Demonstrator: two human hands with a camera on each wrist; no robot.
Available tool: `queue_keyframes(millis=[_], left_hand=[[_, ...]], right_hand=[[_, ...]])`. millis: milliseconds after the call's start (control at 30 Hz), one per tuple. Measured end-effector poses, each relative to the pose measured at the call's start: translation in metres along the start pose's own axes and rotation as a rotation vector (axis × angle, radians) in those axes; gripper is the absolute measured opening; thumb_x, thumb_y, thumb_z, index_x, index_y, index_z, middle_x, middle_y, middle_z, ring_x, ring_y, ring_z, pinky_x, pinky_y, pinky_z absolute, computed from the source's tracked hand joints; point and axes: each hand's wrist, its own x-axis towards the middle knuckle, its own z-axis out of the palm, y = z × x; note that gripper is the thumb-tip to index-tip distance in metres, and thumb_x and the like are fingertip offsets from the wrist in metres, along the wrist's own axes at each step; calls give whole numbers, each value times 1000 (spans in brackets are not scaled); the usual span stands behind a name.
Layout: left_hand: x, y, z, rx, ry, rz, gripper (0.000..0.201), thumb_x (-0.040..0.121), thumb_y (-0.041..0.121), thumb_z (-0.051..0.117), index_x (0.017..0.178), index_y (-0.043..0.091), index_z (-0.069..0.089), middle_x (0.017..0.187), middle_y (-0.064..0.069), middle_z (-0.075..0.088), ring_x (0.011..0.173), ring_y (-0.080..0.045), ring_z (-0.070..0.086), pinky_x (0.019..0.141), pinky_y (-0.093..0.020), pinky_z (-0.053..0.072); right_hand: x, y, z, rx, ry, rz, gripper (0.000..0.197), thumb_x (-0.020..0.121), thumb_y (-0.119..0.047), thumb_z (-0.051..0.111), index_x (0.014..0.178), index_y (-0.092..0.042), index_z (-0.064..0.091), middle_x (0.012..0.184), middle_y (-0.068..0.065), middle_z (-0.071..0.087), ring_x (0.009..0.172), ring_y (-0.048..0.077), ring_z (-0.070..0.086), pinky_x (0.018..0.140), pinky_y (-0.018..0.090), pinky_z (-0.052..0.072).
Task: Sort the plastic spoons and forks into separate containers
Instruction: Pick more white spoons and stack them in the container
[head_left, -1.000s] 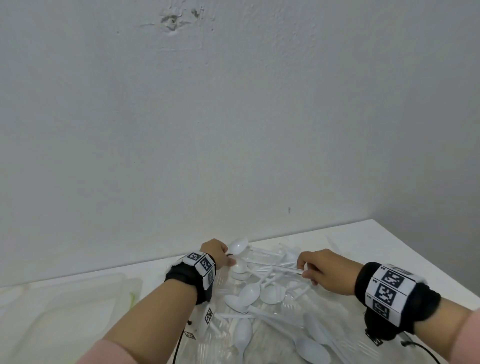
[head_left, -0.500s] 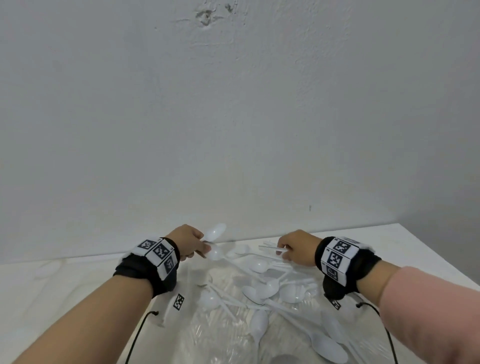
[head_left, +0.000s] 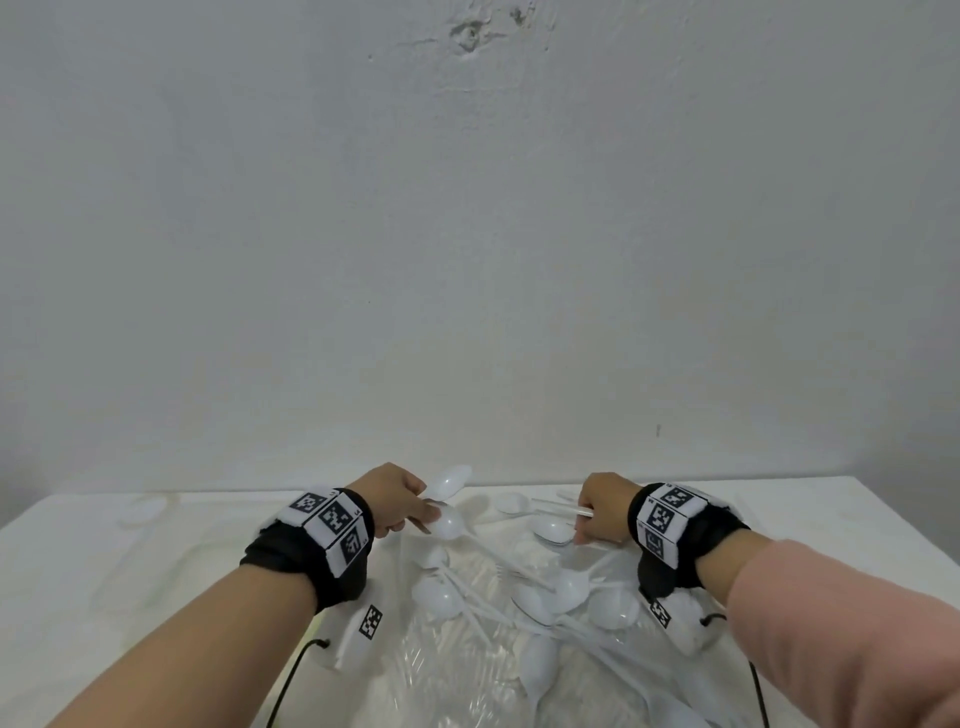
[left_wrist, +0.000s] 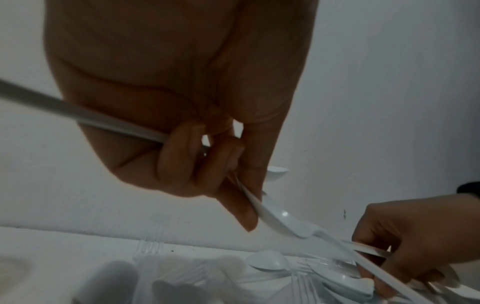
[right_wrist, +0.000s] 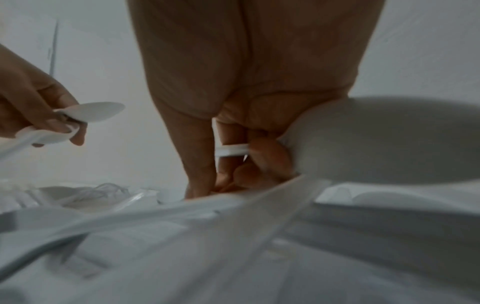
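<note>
A heap of white plastic spoons (head_left: 545, 597) mixed with clear forks (head_left: 511, 571) lies on a crinkled clear plastic sheet (head_left: 441, 675) at the table's middle. My left hand (head_left: 415, 512) hovers over the heap's far left edge and grips two white spoons (head_left: 449, 483) by their handles, bowls pointing right; the left wrist view shows its fingers (left_wrist: 179, 156) curled round the handles. Over the far right of the heap, my right hand (head_left: 584, 519) is curled round a thin plastic handle (head_left: 563, 510), also seen as the handle (right_wrist: 231, 151). Whether that handle belongs to a spoon or a fork is hidden.
The white table (head_left: 831, 509) ends at a plain grey wall (head_left: 467, 260) just behind the hands. A faint translucent container (head_left: 135, 561) lies at the left. Cables from the wrist bands trail over the table's near part.
My left hand has lifted spoons off the far edge of the heap. The right hand stays closed on its handle near the wall. The head view has swung left.
</note>
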Motion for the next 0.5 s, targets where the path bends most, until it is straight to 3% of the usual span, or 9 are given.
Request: queue_keyframes(millis=[100, 200, 267, 400, 500], left_hand=[[-2, 3, 5, -6, -29, -16, 16, 86, 8, 69, 76, 11, 57, 52, 5, 63, 47, -11, 32, 40, -18, 22], [-3, 4, 7, -29, -55, -24, 5, 86, 9, 69, 85, 7, 65, 58, 4, 66, 45, -10, 33, 40, -17, 23], [-4, 4, 7, -53, -62, -36, 7, 87, 10, 68, 92, 6, 66, 65, 2, 68, 44, -9, 35, 41, -17, 23], [-9, -1, 3, -136, -55, -45, 15, 87, 9, 67, 100, 2, 68, 69, -1, 67, 44, -9, 37, 43, -17, 25], [-14, -2, 0, -179, -44, -31, 20, 86, 9, 68, 104, 0, 69, 69, -2, 67, 47, -9, 38, 43, -17, 28]], right_hand=[[-2, 3, -2, 45, 16, -16, 34, 84, -31, 69, 96, 0, 71, 100, 16, 71, 80, 24, 60, 66, 25, 40], [-7, 2, -12, 106, 47, -48, 28, 87, -32, 67, 89, -3, 69, 80, 10, 64, 76, 20, 54, 62, 25, 39], [-11, 1, -20, 139, 63, -73, 27, 91, -30, 64, 86, -4, 66, 80, 7, 59, 75, 19, 54, 61, 25, 39], [-19, 1, -28, 215, 130, -125, 23, 96, -25, 56, 74, -18, 51, 84, -1, 71, 70, 12, 55, 58, 20, 39], [-25, 1, -33, 361, 299, -131, 20, 95, -20, 56, 75, -20, 53, 80, -3, 72, 79, 16, 65, 70, 26, 48]])
